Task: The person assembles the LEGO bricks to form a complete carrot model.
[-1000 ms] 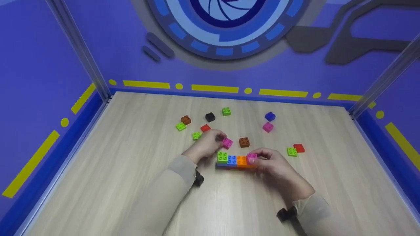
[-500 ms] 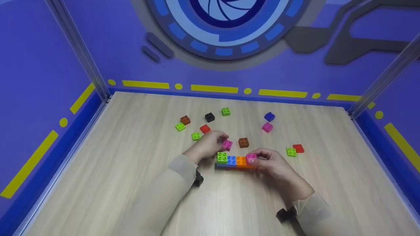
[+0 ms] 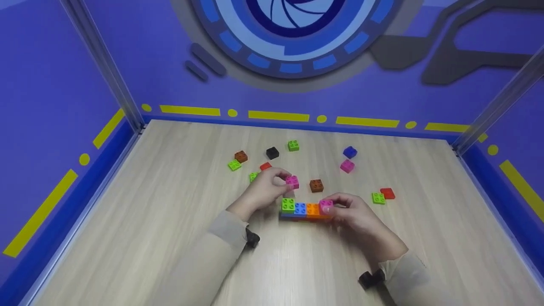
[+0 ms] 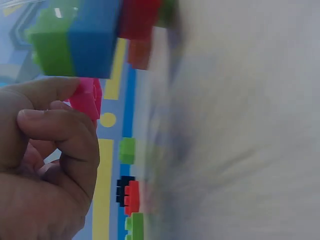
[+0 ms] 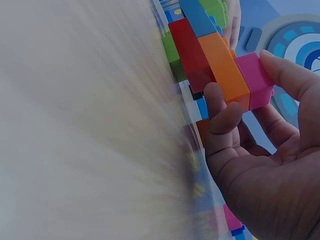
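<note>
My left hand [image 3: 264, 189] pinches a pink toy building brick [image 3: 292, 182] just behind the built row; the same pink brick [image 4: 88, 101] shows at the fingertips in the left wrist view. My right hand [image 3: 356, 213] grips the right end of the row of joined bricks [image 3: 300, 208]. Along its top, from left to right, come a green brick, blue studs, orange studs and another pink brick [image 5: 256, 82], which the right fingers hold. Beneath the blue and orange bricks [image 5: 225, 67] sits a red brick [image 5: 191, 55] in the right wrist view.
Loose bricks lie behind the hands on the wooden table [image 3: 170, 204]: brown [image 3: 316, 185], black [image 3: 272, 153], green [image 3: 293, 145], blue [image 3: 350, 152] and pink [image 3: 347, 166]. A green brick [image 3: 378, 198] and a red brick [image 3: 387, 193] lie at right. Blue-purple walls [image 3: 263, 100] enclose the table.
My left hand has lifted the pink brick from beside the brown one, moving it slightly back and left. My right hand and the joined row have stayed in place.
</note>
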Tool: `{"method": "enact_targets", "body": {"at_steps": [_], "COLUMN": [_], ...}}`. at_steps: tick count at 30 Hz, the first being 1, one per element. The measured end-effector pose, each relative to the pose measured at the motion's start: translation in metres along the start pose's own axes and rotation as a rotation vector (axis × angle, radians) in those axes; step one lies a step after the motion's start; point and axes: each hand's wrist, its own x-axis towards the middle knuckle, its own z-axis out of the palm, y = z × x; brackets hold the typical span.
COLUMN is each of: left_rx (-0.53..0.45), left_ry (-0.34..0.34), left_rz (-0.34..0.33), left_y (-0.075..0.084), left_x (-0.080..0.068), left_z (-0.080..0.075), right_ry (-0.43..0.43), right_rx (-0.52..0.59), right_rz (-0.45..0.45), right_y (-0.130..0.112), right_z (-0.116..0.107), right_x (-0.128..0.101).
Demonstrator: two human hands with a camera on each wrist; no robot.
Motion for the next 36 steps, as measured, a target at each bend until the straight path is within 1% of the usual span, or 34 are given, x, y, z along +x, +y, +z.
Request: {"method": "enact_targets", "body": {"at_steps": [5,10,14,17,19,23,27,31,36], "left_rx": [-0.05,-0.105,-0.124,-0.107,-0.087,-0.06,-0.053,-0.05,-0.032], "left_ry": [0.005,0.016,0.019,0.01,-0.005,-0.039,-0.049,-0.059,-0.086], "left_rz": [0.024,0.055,0.126,0.187,0.211,0.233,0.263,0.285,0.292], "left_y": [-0.003,-0.004,-0.003,-0.004,-0.004,-0.005,-0.004,-0.005,-0.007], "left_x": [-0.014,-0.022,-0.024,-0.026,-0.027,-0.028,-0.027,-0.027,-0.026], "left_z": [-0.003,-0.002,0.004,0.009,0.011,0.014,0.014,0.014,0.014], "right_ry": [-0.009,0.023,0.048,0.039,0.029,0.016,0.008,0.008,0.022], "right_rx": [-0.004,-0.018,-0.021,-0.031,-0.04,-0.051,-0.046,-0.027,-0.014], "right_rz": [-0.006,0.006,0.017,0.009,0.001,-0.02,-0.034,-0.03,-0.01], "right_y": [0.001,0.0,-0.001,-0.001,-0.001,-0.003,-0.004,-0.003,-0.001], "right_z": [0.001,0.0,0.0,0.001,0.001,0.0,-0.001,-0.001,0.0], "right_x": [0.0,-0.001,-0.001,0.0,0.0,0.0,0.0,0.001,0.001]}}
